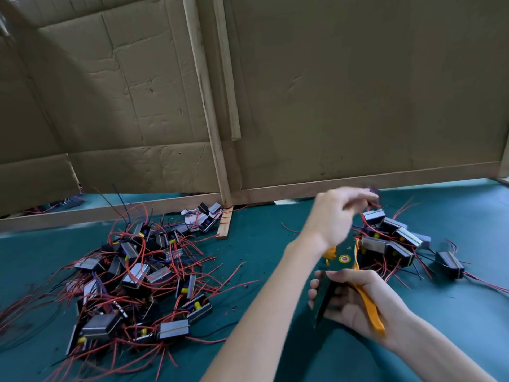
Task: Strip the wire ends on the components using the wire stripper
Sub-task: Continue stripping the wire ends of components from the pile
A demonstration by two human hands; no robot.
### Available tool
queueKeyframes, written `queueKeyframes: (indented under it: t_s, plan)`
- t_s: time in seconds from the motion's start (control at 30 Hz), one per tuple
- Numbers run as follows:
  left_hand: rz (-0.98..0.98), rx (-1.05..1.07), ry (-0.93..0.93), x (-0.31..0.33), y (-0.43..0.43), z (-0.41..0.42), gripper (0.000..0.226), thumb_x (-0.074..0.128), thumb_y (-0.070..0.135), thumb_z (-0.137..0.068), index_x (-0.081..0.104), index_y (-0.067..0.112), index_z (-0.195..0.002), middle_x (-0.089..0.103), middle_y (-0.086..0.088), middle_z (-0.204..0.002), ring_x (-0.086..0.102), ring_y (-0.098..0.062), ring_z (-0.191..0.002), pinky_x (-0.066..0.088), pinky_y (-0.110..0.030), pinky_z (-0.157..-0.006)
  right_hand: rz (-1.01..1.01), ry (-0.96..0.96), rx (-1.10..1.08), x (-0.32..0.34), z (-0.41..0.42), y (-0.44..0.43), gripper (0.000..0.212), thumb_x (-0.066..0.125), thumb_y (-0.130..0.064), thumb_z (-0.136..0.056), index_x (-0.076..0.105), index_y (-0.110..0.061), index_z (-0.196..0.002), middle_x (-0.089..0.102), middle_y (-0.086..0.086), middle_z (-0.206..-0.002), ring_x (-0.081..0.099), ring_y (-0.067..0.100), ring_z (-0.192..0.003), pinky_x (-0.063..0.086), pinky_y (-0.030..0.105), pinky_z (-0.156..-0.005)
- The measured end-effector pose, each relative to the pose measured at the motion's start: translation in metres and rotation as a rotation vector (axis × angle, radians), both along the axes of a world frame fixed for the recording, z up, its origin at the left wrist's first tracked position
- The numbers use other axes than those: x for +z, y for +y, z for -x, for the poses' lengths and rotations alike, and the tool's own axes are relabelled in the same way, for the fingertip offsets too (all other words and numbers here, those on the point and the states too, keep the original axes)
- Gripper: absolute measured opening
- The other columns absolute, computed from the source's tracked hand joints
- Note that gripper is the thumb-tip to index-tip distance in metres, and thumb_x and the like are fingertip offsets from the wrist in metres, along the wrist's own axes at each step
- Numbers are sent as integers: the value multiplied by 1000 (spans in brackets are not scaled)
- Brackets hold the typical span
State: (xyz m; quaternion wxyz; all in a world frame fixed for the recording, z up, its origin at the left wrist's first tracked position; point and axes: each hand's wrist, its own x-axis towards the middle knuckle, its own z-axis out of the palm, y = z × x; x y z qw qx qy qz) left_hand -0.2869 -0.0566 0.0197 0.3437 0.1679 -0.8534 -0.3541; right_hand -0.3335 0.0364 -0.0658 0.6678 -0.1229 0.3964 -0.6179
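My right hand (355, 301) grips the wire stripper (343, 260) by its dark green and orange handles, head pointing up and away from me. My left hand (334, 213) reaches across above the stripper toward the right pile of components (391, 241). It is motion-blurred, its fingertips pinched on a small dark component (373, 192) with red wires trailing below. A larger pile of components (132, 277), grey and black blocks with red and dark wires, lies tangled at the left on the green table (261, 244).
Cardboard panels (358, 92) on wooden frames (209, 106) wall off the back of the table. A loose wooden strip (225, 223) lies by the frame's foot. Bits of red insulation dot the cloth between the piles.
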Motion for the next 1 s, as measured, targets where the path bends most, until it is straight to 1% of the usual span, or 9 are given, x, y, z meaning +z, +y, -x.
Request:
queueKeyframes:
  t_s: [0.1, 0.27, 0.4, 0.47, 0.53, 0.6, 0.77, 0.87, 1.0]
  plan:
    - [-112, -133, -264, -3, 10, 6, 54, 33, -15, -91, 66, 13, -122, 53, -15, -138, 47, -18, -132, 34, -27, -112, 21, -14, -6, -1, 3, 1, 30, 57, -2, -69, 60, 8, -97, 67, 26, -82, 68, 38, -66, 59, 46, -61]
    - [-154, -117, -336, 6, -6, -48, 45, 37, -14, -90, 67, 9, -115, 65, -7, -122, 66, -17, -98, 53, -25, -87, 52, -11, -28, -2, 7, 0, 29, 59, -2, -69, 58, 6, -97, 67, 27, -83, 69, 38, -67, 59, 47, -61]
    - [81, 141, -901, 13, -47, -118, 22, 58, 7, -90, 70, 17, -106, 70, -3, -110, 60, -11, -84, 49, -23, -81, 57, 17, -17, -5, 7, -2, 32, 62, -4, -68, 58, 4, -99, 68, 26, -85, 70, 39, -70, 59, 48, -64]
    - [59, 237, -1220, 7, -61, -147, 21, 69, 24, -87, 69, 18, -107, 69, 0, -112, 60, -12, -89, 45, -23, -79, 60, 31, -6, -7, 7, -2, 34, 63, -4, -67, 58, 4, -99, 68, 26, -85, 70, 39, -71, 59, 49, -65]
    - [-27, 289, -1347, 0, -72, -165, 25, 75, 35, -81, 71, 20, -101, 71, 1, -107, 64, -11, -80, 50, -28, -80, 62, 43, 1, -9, 6, -3, 35, 64, -4, -67, 57, 5, -100, 68, 26, -86, 70, 40, -73, 59, 49, -66]
    - [-103, 287, -1304, -7, -79, -172, 20, 77, 37, -79, 72, 23, -92, 72, 2, -98, 65, -8, -72, 53, -31, -85, 65, 49, 1, -10, 6, -3, 35, 64, -4, -67, 57, 4, -100, 67, 26, -87, 70, 40, -74, 59, 49, -67]
    - [-138, 172, -1093, -14, -85, -181, 8, 74, 29, -82, 69, 26, -77, 67, 8, -77, 57, -5, -68, 44, -22, -70, 62, 57, -15, -11, 8, -3, 35, 64, -5, -67, 57, 4, -100, 68, 26, -86, 69, 40, -73, 58, 49, -66]
    - [-305, 122, -741, -14, -82, -178, 10, 69, 17, -87, 66, 15, -78, 66, 6, -67, 57, -4, -59, 44, -15, -58, 65, 60, -22, -10, 9, -3, 33, 63, -5, -68, 57, 4, -99, 68, 25, -86, 69, 40, -73, 59, 48, -66]
    - [-590, 225, -137, -15, -76, -155, 8, 62, 7, -91, 59, 3, -84, 69, -5, -70, 69, -14, -64, 55, -19, -58, 70, 59, -18, -9, 10, -2, 31, 61, -5, -70, 57, 4, -100, 67, 25, -85, 69, 39, -72, 59, 47, -65]
